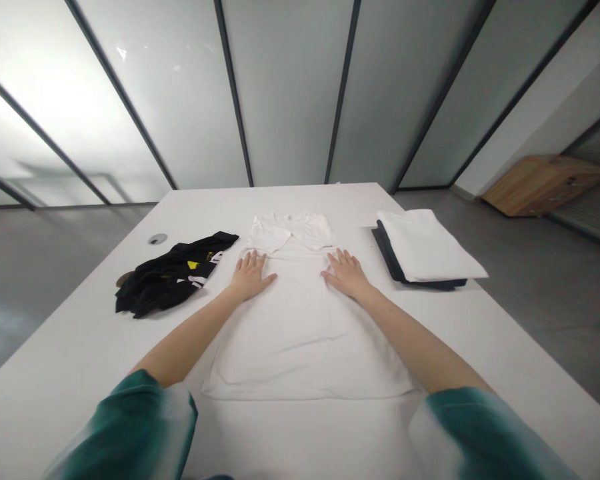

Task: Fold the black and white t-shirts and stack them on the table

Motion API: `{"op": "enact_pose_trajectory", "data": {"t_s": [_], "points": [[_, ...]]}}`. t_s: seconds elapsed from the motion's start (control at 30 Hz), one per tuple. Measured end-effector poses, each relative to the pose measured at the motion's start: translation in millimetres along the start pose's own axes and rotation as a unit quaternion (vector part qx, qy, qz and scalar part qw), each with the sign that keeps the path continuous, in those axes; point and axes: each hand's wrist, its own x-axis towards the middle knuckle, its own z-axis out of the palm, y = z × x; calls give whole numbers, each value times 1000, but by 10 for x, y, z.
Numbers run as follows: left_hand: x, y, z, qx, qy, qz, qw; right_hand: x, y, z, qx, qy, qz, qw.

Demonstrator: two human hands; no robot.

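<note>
A white T-shirt (300, 327) lies spread on the white table in front of me, its hem toward me. At its far end the sleeves are folded inward over the upper part. My left hand (250, 277) rests flat on the shirt's left side just below the folded sleeve, fingers spread. On the opposite side my right hand (347, 273) lies flat in the same way, fingers apart. Neither hand grips the cloth.
To the left lies a crumpled black garment (173, 273) with yellow and white print, near a round grey table grommet (157, 239). A stack of folded white and black clothes (430, 247) sits at the right. Beyond the white table (300, 440) stand frosted glass panels and a wooden cabinet (540, 183).
</note>
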Motion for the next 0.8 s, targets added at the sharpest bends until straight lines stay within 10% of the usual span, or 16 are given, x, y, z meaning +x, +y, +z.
{"op": "enact_pose_trajectory", "data": {"t_s": [0.37,0.8], "points": [[-86,-126,35,-4,-23,25,999,-97,72,87,26,-6,-16,1000],[-699,-612,-36,-90,107,54,989,-737,687,-249,101,116,-83,985]]}}
